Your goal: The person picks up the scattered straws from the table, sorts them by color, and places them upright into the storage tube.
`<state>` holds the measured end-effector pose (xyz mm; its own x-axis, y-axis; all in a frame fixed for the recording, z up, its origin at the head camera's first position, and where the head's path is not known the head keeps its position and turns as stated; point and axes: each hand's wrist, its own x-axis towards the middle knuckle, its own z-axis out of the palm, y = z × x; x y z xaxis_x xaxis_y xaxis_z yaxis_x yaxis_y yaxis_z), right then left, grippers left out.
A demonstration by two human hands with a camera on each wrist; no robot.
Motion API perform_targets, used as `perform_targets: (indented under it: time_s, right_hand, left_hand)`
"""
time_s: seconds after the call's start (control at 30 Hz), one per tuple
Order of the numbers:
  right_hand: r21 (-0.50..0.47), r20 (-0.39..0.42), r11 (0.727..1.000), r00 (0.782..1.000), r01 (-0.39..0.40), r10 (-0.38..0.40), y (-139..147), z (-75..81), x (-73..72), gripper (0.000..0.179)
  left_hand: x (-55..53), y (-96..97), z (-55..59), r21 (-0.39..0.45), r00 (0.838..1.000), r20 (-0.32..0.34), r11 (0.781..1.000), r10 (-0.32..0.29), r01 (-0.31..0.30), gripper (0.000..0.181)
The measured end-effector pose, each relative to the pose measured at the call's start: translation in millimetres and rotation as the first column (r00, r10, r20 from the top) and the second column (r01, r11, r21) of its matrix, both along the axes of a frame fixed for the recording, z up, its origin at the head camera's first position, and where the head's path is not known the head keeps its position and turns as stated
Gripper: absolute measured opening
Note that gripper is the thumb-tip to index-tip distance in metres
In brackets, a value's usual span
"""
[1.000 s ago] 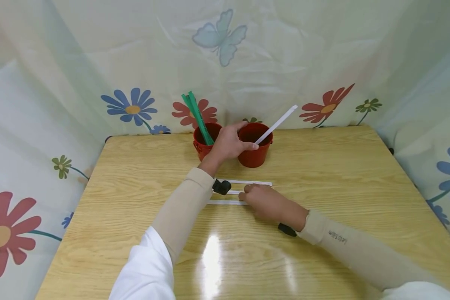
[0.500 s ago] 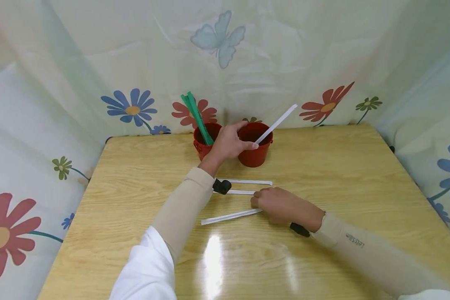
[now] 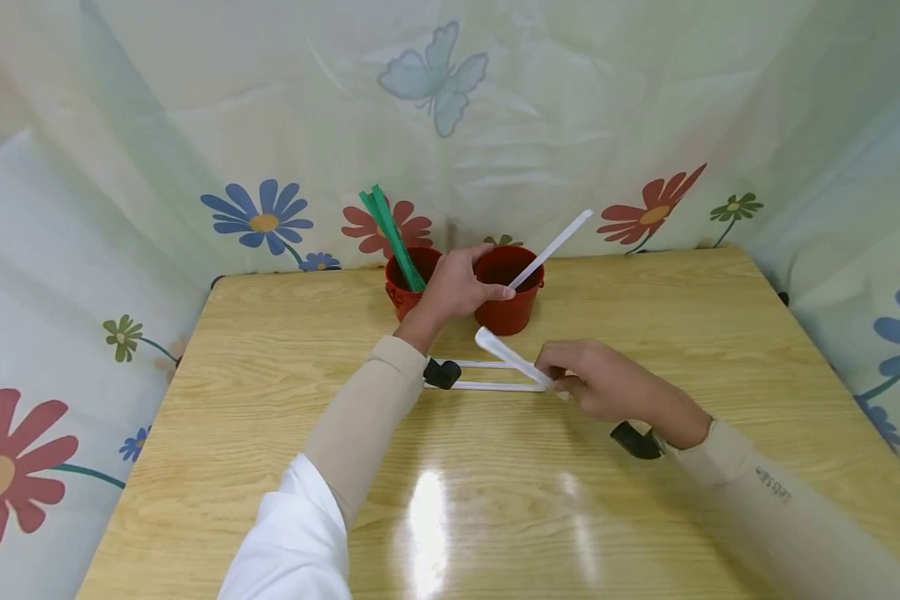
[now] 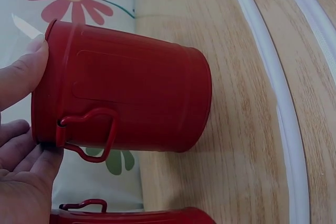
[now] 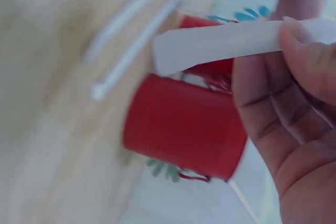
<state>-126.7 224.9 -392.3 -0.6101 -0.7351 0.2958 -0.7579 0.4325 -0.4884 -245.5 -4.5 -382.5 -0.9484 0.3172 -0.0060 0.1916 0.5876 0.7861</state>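
My left hand (image 3: 453, 287) grips the rim of the right-hand small red bucket (image 3: 508, 317), thumb on the near side; the left wrist view shows that bucket (image 4: 131, 87) upright on the table, with its wire handle down. One white paper-wrapped straw (image 3: 558, 242) leans inside it. Between thumb and fingers, my right hand (image 3: 607, 379) pinches another white wrapped straw (image 3: 510, 354), raised above the table and tilted with its free end toward the buckets. Below it, two more white wrapped straws (image 3: 495, 386) lie side by side on the table, partly hidden by my left wrist.
Left of my left hand stands a second red bucket (image 3: 399, 300) holding green wrapped straws (image 3: 393, 237). Both buckets are near the back edge of the wooden table (image 3: 270, 400). A flower-printed curtain (image 3: 307, 108) hangs behind and at the sides.
My right hand has drawn the nearest white straw to the right across the table, then lifted it and swung its free end up toward the buckets. My left hand has stayed on the bucket.
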Motion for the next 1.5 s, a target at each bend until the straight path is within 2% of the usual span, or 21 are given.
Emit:
perform_targets:
  time_s: [0.13, 0.27, 0.33, 0.47, 0.53, 0.6, 0.73, 0.93, 1.1, 1.17, 1.3, 1.5]
  right_hand:
    - [-0.151, -0.064, 0.988, 0.997, 0.024, -0.034, 3, 13.0, -9.5, 0.033]
    - [-0.300, -0.078, 0.954, 0.996, 0.028, -0.054, 2, 20.9, -19.4, 0.033]
    - [-0.380, -0.056, 0.924, 0.997, 0.033, -0.059, 0, 23.5, -25.0, 0.033]
    - [-0.534, 0.029, 0.842, 0.997, 0.075, -0.071, -7, 29.0, -37.6, 0.030]
    - [-0.585, 0.063, 0.805, 0.995, 0.101, -0.079, -10, 31.6, -44.2, 0.027]
    - [-0.615, 0.081, 0.779, 0.992, 0.125, -0.095, -12, 34.9, -50.8, 0.024]
    - [-0.622, 0.105, 0.758, 0.980, 0.195, -0.167, -17, 42.1, -63.1, 0.019]
    - [-0.585, 0.175, 0.735, 0.939, 0.342, -0.297, -22, 47.2, -76.7, 0.010]
    - [-0.525, 0.212, 0.716, 0.886, 0.459, -0.413, -26, 48.9, -88.1, 0.011]
    - [-0.509, 0.240, 0.696, 0.860, 0.507, -0.451, -29, 48.0, -92.2, 0.015]
    - [-0.506, 0.281, 0.651, 0.822, 0.566, -0.496, -37, 45.3, -98.2, 0.017]
    - [-0.444, 0.283, 0.630, 0.767, 0.637, -0.576, -47, 38.3, -106.2, 0.012]
  left_hand:
    - [0.1, 1.5, 0.3, -0.009, 1.000, 0.006, 1.000, 0.000, 0.000, 0.081]
    - [0.5, 1.3, 0.5, -0.012, 1.000, 0.023, 1.000, -0.002, 0.002, 0.081]
    - [0.8, 0.9, 0.7, -0.008, 1.000, 0.022, 1.000, -0.005, 0.005, 0.081]
    - [1.5, 0.1, 0.9, -0.003, 1.000, 0.025, 1.000, 0.002, -0.002, 0.081]
    - [1.8, -0.4, 1.0, -0.002, 0.999, 0.034, 1.000, 0.004, -0.004, 0.081]
    - [2.0, -0.8, 1.4, 0.003, 0.999, 0.039, 1.000, 0.001, -0.001, 0.081]
    - [1.4, -1.2, 2.7, 0.010, 1.000, 0.026, 1.000, 0.003, -0.004, 0.080]
    - [2.2, -2.3, 2.5, 0.018, 0.999, 0.036, 1.000, -0.007, 0.006, 0.080]
    - [0.9, -1.9, 0.5, 0.016, 1.000, 0.009, 1.000, -0.011, 0.011, 0.080]
    - [0.5, -1.2, 0.3, 0.016, 1.000, 0.012, 1.000, -0.009, 0.009, 0.080]
    - [0.2, -0.5, 1.1, 0.019, 1.000, 0.016, 1.000, -0.013, 0.013, 0.081]
    - [-0.4, -0.3, 2.3, 0.009, 1.000, 0.013, 1.000, -0.016, 0.016, 0.080]
